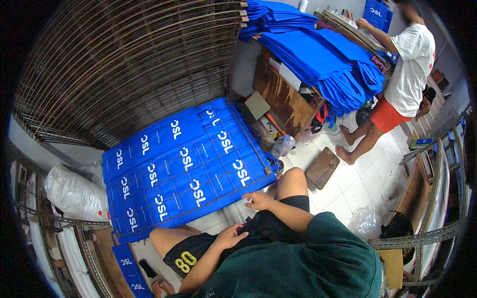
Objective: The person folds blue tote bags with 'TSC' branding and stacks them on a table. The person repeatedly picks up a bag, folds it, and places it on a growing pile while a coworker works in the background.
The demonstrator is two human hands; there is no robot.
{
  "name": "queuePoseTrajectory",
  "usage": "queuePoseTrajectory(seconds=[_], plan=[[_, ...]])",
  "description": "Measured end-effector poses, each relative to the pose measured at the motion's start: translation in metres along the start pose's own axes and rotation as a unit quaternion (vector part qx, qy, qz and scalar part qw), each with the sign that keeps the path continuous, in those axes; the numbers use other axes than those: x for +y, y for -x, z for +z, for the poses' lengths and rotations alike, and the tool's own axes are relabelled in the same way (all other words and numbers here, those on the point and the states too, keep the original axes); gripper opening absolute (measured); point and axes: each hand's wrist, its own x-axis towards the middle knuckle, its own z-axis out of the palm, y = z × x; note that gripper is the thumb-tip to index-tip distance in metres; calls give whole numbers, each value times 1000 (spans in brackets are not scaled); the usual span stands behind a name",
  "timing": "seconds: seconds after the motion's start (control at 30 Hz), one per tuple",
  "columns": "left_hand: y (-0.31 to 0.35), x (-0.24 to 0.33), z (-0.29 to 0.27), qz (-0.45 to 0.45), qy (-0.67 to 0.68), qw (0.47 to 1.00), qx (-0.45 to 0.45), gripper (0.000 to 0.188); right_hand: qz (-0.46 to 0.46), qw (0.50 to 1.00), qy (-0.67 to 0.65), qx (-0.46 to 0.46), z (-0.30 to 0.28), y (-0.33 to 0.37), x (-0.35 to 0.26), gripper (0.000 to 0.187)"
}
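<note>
Right hand [258,200] open, fingertips at edge of rack of blue printed bags [184,166] (laid flat, in rows). Left hand [231,236] open, resting on lap.

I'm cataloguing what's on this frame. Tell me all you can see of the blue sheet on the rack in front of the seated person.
The blue sheet looks like thin fabric pieces laid side by side, each bearing white printed lettering in rows. It lies flat and slanted on a wire grid rack whose bars cross over it. Its near edge sits by the person's knees; the right hand touches that edge, while the left hand rests on the lap.
</note>
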Motion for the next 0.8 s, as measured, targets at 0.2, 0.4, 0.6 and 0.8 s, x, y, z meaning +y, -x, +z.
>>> queuePoseTrajectory(seconds=[0.2, 0.4, 0.6, 0.8], plan=[[0, -2, 1, -14, 15, 1000, 7, 57, -1, 1000, 1, -13, -1, -1, -7, 39], [1, -1, -1, -23, 28, 999, 0, 60, -24, 999, -48, 10, -7, -8, -30, 41], [-6, -10, 5, -6, 30, 999, -9, 64, -31, 999, -40, -19, -4, -5, -29, 42], [-7, -7, 3, -4, 22, 1000, -17, 63, -18, 999, -29, -18, -13, -4, -36, 43]])
